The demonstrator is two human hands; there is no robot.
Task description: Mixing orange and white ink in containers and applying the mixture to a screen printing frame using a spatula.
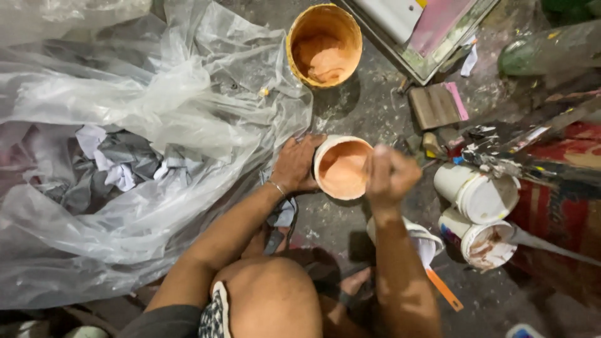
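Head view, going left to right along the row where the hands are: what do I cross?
Plastic sheet → left hand → small tub of orange paint → right hand → white lidded tub → red surface.

Small tub [342, 168] between hands; bucket [324, 45] behind; plastic sheet [125, 125] left.
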